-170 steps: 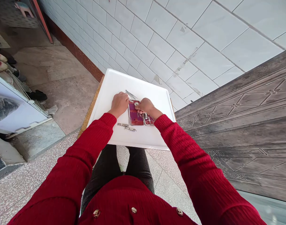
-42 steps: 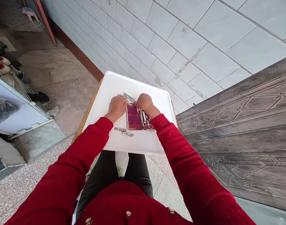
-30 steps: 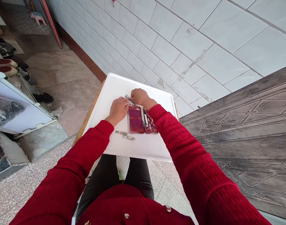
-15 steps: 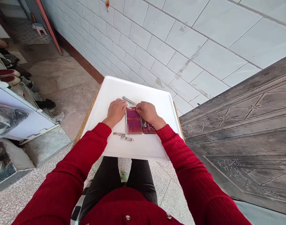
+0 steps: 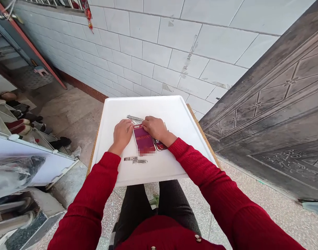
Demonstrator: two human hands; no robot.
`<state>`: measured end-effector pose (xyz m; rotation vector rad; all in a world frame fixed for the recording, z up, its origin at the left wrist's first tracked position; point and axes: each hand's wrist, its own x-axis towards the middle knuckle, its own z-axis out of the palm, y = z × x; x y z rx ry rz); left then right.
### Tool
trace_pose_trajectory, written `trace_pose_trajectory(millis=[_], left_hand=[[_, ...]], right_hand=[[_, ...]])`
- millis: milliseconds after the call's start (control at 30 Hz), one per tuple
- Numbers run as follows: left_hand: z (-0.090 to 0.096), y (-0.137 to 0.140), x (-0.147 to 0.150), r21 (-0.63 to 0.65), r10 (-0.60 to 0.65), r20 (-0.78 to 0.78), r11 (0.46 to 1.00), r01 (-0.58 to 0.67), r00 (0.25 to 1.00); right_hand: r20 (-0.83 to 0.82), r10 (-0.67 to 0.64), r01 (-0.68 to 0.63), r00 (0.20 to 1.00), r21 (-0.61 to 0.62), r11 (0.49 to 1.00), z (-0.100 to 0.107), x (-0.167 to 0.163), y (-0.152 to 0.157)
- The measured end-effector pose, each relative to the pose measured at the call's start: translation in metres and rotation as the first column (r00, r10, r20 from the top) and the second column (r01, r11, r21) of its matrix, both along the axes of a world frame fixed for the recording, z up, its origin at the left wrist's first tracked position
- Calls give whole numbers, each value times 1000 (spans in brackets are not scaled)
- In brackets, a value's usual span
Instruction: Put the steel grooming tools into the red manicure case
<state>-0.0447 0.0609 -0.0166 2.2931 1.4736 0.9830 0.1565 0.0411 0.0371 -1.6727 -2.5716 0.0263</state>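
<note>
White tabletop [image 5: 172, 172]: far edge ran near the tiled wall [image 5: 153, 52], near edge just ahead of the person's thighs [image 5: 138, 203]; brown board [image 5: 200, 130] stuck out at both sides.
Working room: white surface ran on left of the left hand, right of the right forearm, and from the clippers to the near edge. Carved door [image 5: 252, 139] stood beyond the right side.
Purple case [image 5: 145, 143]: lay open mid-table, well in from the edges; its right half was mostly under the right hand and wrist.
Left hand [image 5: 122, 134]: at the case's far left corner, fingers curled; couldn't tell from my spot if it gripped.
Right hand [image 5: 154, 126]: over the case's far edge, fingers bent inward; couldn't tell what was between them.
Slim metal tools [image 5: 134, 118]: loose bunch just past the case's far edge.
Nail clippers [image 5: 140, 161]: two, just off the case's near edge, toward the left.
Delta: a second earlier the right hand was out over the slim tools; now back at the case. Scissors visible half a second before were now covered. Clippers stayed put.
</note>
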Motion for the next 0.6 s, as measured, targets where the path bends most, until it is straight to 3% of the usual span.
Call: trace_pose_trajectory(millis=[333, 600], left_hand=[[0, 6, -5, -7, 14, -1, 1000, -14, 1000], [-1, 7, -5, -2, 7, 30, 1000, -7, 1000]], right_hand=[[-121, 58, -56, 991, 23, 998, -3, 7, -3], [-25, 64, -63, 998, 24, 998, 9, 8, -11]])
